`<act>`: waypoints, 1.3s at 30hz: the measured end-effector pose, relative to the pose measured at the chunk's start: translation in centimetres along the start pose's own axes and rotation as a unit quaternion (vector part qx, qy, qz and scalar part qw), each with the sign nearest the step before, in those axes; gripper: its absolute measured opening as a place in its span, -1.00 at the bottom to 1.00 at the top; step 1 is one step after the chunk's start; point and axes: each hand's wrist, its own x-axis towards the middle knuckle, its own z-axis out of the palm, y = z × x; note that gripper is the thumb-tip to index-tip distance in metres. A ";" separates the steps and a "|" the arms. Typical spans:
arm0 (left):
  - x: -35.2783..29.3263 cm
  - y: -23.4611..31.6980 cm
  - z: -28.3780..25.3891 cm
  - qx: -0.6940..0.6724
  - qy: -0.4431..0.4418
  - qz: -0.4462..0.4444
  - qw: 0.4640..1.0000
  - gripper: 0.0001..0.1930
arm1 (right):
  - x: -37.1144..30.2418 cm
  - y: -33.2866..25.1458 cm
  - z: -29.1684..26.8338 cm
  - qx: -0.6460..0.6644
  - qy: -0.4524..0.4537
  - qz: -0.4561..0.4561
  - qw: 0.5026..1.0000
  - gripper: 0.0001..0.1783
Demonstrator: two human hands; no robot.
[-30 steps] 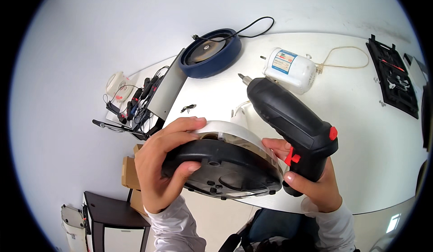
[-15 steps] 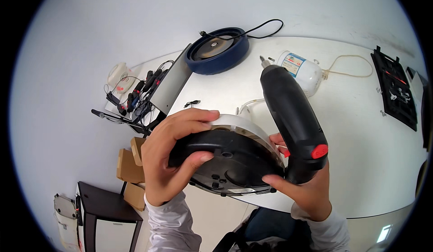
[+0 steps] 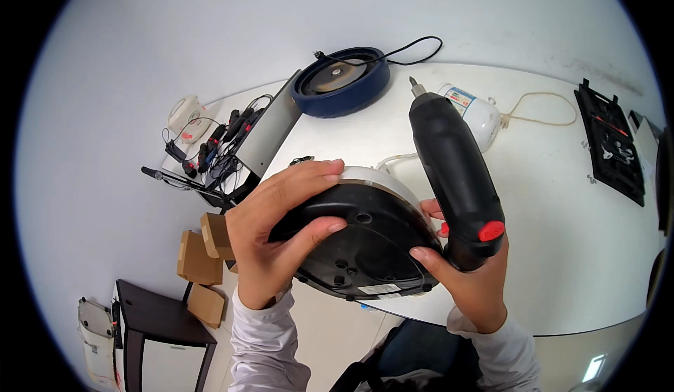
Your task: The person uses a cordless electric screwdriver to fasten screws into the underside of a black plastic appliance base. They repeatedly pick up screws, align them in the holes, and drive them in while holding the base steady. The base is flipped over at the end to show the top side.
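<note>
Between my hands a round appliance base [image 3: 354, 241] is tilted up, its black underside toward me and its white rim on the far side. My left hand [image 3: 284, 234] grips its left edge, thumb on the black underside and fingers over the rim. My right hand [image 3: 470, 276] holds a black cordless screwdriver [image 3: 453, 160] with a red button, its bit pointing up and away. That same hand's thumb and fingertips also pinch the right edge of the base. A white cord [image 3: 395, 159] shows behind the base.
A white table [image 3: 547, 223] carries a dark blue ring-shaped appliance part [image 3: 340, 83], a white canister-like appliance [image 3: 481, 122] and a black tool case [image 3: 614, 143]. At left stand a grey-sided box [image 3: 270, 136] with tools and cables, cardboard boxes [image 3: 200, 258] and a dark cabinet [image 3: 161, 315].
The base has tipped so more of its black underside faces me. Both hands and the screwdriver have shifted slightly with it; the grips are unchanged.
</note>
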 end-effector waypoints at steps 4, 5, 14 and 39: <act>0.0 -0.1 0.1 -0.003 0.009 0.006 1.000 -0.58 | 0.1 0.0 -0.1 -0.016 -0.009 -0.013 1.000 -0.34; 0.0 0.0 0.1 -0.004 0.009 0.006 1.000 -0.58 | 0.1 0.0 -0.2 -0.017 -0.010 -0.012 1.000 -0.34; -0.5 0.8 1.2 -0.057 0.069 -0.060 0.994 -0.49 | 0.1 0.1 -0.4 -0.007 -0.006 -0.005 1.000 -0.34; -3.9 4.6 7.2 0.220 0.163 0.059 0.960 -0.63 | -0.1 2.1 -1.5 -0.008 0.058 0.011 0.998 -0.31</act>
